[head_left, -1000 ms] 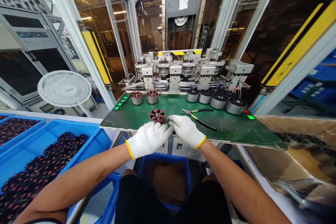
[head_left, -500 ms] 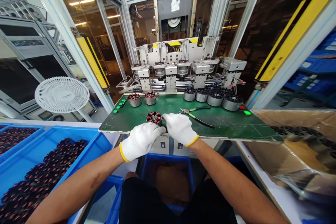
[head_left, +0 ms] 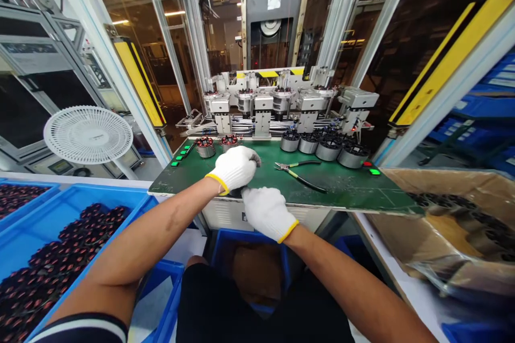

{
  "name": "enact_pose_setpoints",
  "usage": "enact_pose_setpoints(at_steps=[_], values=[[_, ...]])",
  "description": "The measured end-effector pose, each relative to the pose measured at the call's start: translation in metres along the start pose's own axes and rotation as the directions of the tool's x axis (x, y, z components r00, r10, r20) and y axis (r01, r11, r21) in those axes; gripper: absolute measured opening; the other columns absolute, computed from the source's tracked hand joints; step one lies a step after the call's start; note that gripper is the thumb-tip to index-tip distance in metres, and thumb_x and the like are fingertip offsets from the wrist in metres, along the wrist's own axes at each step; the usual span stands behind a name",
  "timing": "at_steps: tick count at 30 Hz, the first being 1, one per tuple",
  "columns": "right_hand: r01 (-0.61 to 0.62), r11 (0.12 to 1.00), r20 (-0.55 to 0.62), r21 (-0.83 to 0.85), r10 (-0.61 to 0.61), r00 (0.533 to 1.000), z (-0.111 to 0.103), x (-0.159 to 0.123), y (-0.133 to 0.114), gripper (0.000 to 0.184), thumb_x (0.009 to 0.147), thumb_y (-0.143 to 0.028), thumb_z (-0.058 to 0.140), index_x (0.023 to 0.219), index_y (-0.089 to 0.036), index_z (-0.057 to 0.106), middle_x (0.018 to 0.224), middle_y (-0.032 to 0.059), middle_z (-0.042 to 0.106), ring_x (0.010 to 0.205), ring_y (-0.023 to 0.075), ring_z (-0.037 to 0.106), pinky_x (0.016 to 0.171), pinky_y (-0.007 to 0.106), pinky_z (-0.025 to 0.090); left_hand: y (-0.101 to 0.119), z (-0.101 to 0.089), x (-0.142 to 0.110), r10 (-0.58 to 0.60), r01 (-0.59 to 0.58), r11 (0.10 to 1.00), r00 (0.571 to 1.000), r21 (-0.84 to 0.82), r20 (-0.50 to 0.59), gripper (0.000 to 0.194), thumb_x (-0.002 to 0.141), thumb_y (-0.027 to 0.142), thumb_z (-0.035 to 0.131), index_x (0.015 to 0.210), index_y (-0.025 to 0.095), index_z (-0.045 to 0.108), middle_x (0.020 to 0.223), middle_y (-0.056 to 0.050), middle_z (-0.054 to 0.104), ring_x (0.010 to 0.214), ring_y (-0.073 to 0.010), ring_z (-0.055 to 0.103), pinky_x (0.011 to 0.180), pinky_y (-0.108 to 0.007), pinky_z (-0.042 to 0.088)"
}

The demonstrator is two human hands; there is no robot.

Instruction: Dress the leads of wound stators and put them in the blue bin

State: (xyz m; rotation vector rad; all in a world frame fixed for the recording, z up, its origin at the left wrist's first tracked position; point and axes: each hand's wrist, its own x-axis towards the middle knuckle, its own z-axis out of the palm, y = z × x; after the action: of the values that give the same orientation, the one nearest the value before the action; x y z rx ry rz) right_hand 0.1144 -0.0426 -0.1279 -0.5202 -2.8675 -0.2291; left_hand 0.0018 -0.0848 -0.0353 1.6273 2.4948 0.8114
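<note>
My left hand (head_left: 236, 169), in a white glove with a yellow cuff, is above the green bench with its fingers curled and their darker tips turned right. What it pinches, if anything, is too small to see. Below and to the right is my right hand (head_left: 269, 211), gloved alike, its fingers closed at the bench's front edge. Between my hands shows a dark sliver, most of it hidden by the left wrist, where the wound motor stator stood. Two wound stators (head_left: 205, 148) with red copper coils stand behind on the left. Diagonal cutters (head_left: 300, 171) lie with handles spread on the right.
Several steel stators (head_left: 330, 149) without red coils line the bench's (head_left: 341, 193) right rear. Behind stands the winding machine (head_left: 263, 104). A blue bin (head_left: 140, 214) of coil parts is at left, a cardboard box (head_left: 386, 187) at right, a white fan (head_left: 88, 134) far left.
My left hand has risen from the stator's front left side to above it, now covering it. My right hand has dropped slightly down and left. The head view has shifted a little.
</note>
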Motion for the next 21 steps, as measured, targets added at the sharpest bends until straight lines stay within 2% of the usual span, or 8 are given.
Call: enact_pose_setpoints(at_steps=[2,4,6,8,9,12,15,21], values=[[0.005,1.000,0.019,0.009,-0.005,1.000,0.000,-0.001,-0.005,0.019,0.083,-0.014,0.045,0.097,-0.011,0.058,0.077,0.0158,0.063,0.073,0.0305,0.064,0.063,0.039,0.046,0.003,0.003,0.004,-0.018,0.017,0.999,1.000,0.038,0.007,0.024,0.071,0.017,0.053,0.080,0.022,0.075,0.074,-0.002,0.070,0.076,-0.0204,0.064,0.070,-0.028,0.047],[0.015,1.000,0.026,0.015,-0.015,1.000,-0.002,-0.003,-0.004,0.018,0.085,-0.016,0.044,0.097,-0.012,0.057,0.078,0.0149,0.063,0.075,0.0296,0.064,0.064,0.038,0.046,-0.003,0.002,-0.001,0.028,-0.028,1.000,1.000,0.007,0.011,0.026,0.076,0.018,0.052,0.088,0.024,0.074,0.076,0.000,0.070,0.077,-0.0190,0.064,0.071,-0.027,0.047],[0.019,1.000,0.028,0.021,-0.020,0.999,-0.007,-0.005,0.000,0.016,0.087,-0.018,0.043,0.095,-0.014,0.056,0.079,0.0134,0.063,0.076,0.0284,0.064,0.064,0.035,0.046,-0.016,-0.001,-0.012,0.122,-0.124,0.992,0.988,-0.015,-0.091,0.028,0.083,0.023,0.051,0.102,0.025,0.071,0.087,0.001,0.071,0.083,-0.0177,0.064,0.075,-0.026,0.047],[0.015,1.000,0.027,0.027,-0.016,1.000,-0.011,-0.007,0.005,0.017,0.090,-0.020,0.040,0.095,-0.016,0.056,0.081,0.0120,0.063,0.076,0.0273,0.064,0.063,0.033,0.045,-0.033,-0.004,-0.026,0.253,-0.246,0.967,0.945,0.062,-0.208,0.027,0.086,0.028,0.052,0.108,0.026,0.068,0.101,-0.001,0.070,0.092,-0.0180,0.063,0.081,-0.027,0.047],[0.008,1.000,0.027,0.031,-0.008,1.000,-0.012,-0.008,0.006,0.018,0.090,-0.020,0.038,0.095,-0.017,0.056,0.082,0.0112,0.063,0.075,0.0269,0.064,0.062,0.033,0.045,-0.041,-0.003,-0.033,0.328,-0.304,0.943,0.918,0.133,-0.222,0.025,0.087,0.030,0.053,0.107,0.025,0.068,0.105,-0.002,0.068,0.095,-0.0187,0.062,0.083,-0.028,0.046],[-0.016,0.999,0.015,0.036,0.016,1.000,-0.012,-0.012,0.006,0.019,0.091,-0.020,0.038,0.095,-0.018,0.056,0.082,0.0094,0.063,0.073,0.0261,0.064,0.060,0.032,0.044,-0.061,0.008,-0.048,0.513,-0.452,0.818,0.852,0.355,-0.098,0.025,0.090,0.031,0.050,0.106,0.023,0.068,0.105,-0.007,0.066,0.095,-0.0213,0.060,0.082,-0.033,0.046],[-0.025,0.999,-0.027,0.019,0.026,0.999,-0.009,-0.016,-0.002,0.016,0.090,-0.021,0.041,0.097,-0.018,0.055,0.082,0.0091,0.062,0.072,0.0253,0.063,0.059,0.031,0.042,-0.071,0.028,-0.053,0.604,-0.493,0.719,0.792,0.490,-0.090,0.029,0.092,0.031,0.046,0.113,0.019,0.063,0.105,-0.011,0.064,0.097,-0.0244,0.059,0.084,-0.039,0.047],[0.005,1.000,-0.010,0.006,-0.004,1.000,-0.027,-0.019,-0.008,0.015,0.091,-0.022,0.044,0.095,-0.017,0.058,0.079,0.0085,0.063,0.070,0.0238,0.062,0.057,0.030,0.037,-0.073,0.055,-0.052,0.703,-0.508,0.700,0.615,0.502,-0.357,0.028,0.086,0.017,0.047,0.110,0.014,0.061,0.094,-0.012,0.063,0.094,-0.0246,0.057,0.087,-0.043,0.050]])
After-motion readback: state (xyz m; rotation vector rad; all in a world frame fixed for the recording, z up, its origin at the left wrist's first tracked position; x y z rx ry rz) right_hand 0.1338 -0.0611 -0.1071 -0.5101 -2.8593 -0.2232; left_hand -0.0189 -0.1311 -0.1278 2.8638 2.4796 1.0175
